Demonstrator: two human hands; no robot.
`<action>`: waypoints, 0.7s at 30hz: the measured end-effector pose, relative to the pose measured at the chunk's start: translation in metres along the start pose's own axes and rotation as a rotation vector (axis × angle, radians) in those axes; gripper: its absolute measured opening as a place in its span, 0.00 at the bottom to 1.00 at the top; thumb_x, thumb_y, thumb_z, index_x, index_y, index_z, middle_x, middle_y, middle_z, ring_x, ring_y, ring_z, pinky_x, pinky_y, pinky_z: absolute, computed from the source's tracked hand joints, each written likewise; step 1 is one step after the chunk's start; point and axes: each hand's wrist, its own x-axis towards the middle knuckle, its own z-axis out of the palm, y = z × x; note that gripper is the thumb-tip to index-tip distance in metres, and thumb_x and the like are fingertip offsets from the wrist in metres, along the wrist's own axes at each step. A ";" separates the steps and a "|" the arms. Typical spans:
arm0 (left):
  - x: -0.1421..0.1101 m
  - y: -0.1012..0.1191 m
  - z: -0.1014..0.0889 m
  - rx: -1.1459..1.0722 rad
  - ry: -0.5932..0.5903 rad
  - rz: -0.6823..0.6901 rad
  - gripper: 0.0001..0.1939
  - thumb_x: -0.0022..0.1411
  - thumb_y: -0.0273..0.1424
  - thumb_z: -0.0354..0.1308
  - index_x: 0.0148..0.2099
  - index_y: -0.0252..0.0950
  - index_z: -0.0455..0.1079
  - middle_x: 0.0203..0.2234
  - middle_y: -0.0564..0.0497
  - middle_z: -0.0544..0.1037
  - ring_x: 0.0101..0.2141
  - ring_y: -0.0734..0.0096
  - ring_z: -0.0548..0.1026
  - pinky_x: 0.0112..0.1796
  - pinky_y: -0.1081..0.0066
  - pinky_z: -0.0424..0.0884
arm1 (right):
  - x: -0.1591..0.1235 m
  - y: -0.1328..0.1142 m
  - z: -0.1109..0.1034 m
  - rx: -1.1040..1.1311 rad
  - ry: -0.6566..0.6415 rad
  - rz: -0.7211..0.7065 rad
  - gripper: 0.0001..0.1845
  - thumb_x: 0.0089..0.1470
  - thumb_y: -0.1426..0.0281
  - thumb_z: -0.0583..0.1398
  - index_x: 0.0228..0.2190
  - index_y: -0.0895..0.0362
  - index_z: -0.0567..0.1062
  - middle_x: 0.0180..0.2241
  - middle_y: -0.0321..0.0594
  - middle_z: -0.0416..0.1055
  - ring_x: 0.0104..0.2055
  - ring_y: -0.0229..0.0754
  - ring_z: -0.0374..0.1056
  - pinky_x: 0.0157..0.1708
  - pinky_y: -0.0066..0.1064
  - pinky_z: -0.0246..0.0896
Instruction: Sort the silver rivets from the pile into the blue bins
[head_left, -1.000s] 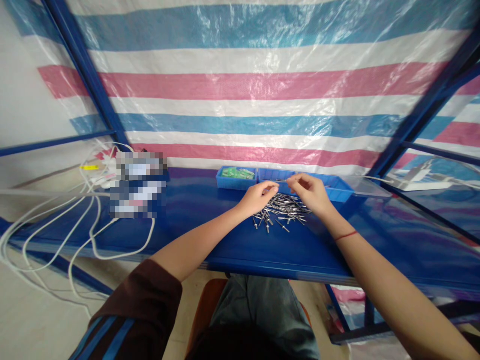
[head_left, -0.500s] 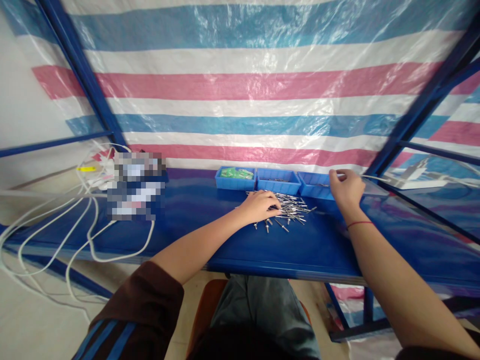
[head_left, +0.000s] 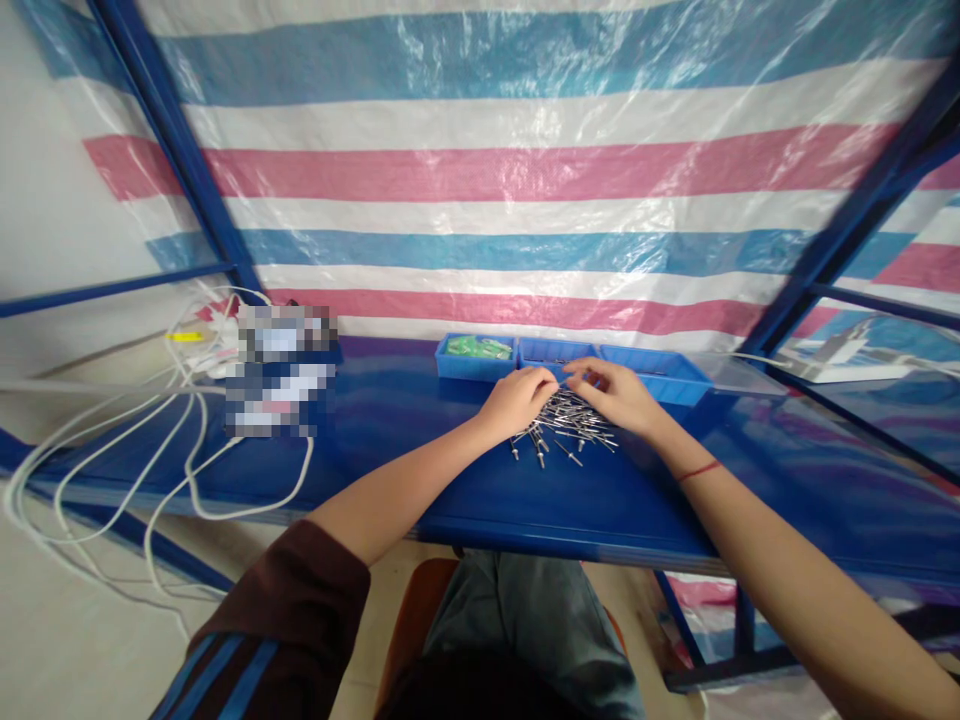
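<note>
A heap of thin silver pop rivets lies on the blue table, with several strays at its near left edge. Over the heap's left side is my left hand, its thumb and fingers closed at the tips on what looks like a rivet, mostly hidden. My right hand faces it from the right, thumb and forefinger a little apart close to the left fingertips. Behind the hands stand a middle blue bin with a few rivets in it and a right blue bin with thin metal pieces inside.
A left blue bin holds green-and-white packets. White cables loop over the table's left side beside a blurred-out object. A white device rests at the right. Blue frame posts and a striped plastic sheet enclose the table.
My right hand has come left from the right bin to meet my left hand above the heap. My left hand has lifted slightly, its fingertips now pinched together. The view has shifted a little.
</note>
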 end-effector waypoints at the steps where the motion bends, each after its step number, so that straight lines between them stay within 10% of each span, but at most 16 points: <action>1: 0.002 -0.002 0.000 -0.092 0.043 -0.024 0.09 0.66 0.31 0.49 0.39 0.35 0.69 0.35 0.50 0.76 0.37 0.69 0.73 0.41 0.68 0.67 | 0.001 -0.006 0.003 0.057 -0.054 -0.025 0.19 0.52 0.57 0.58 0.38 0.58 0.77 0.33 0.42 0.76 0.29 0.40 0.68 0.31 0.33 0.63; 9: 0.012 -0.014 0.000 -0.606 0.106 -0.274 0.12 0.66 0.36 0.49 0.37 0.33 0.67 0.31 0.50 0.75 0.29 0.76 0.73 0.36 0.73 0.69 | 0.022 -0.012 0.020 0.458 -0.073 0.098 0.22 0.44 0.52 0.65 0.33 0.58 0.78 0.28 0.40 0.75 0.25 0.37 0.66 0.26 0.31 0.63; 21: 0.009 -0.001 0.006 -0.731 0.042 -0.347 0.17 0.67 0.39 0.47 0.44 0.32 0.69 0.34 0.46 0.76 0.32 0.75 0.72 0.35 0.73 0.69 | 0.016 -0.014 0.030 0.552 0.151 0.140 0.14 0.43 0.60 0.66 0.26 0.57 0.75 0.21 0.33 0.69 0.23 0.34 0.61 0.25 0.29 0.58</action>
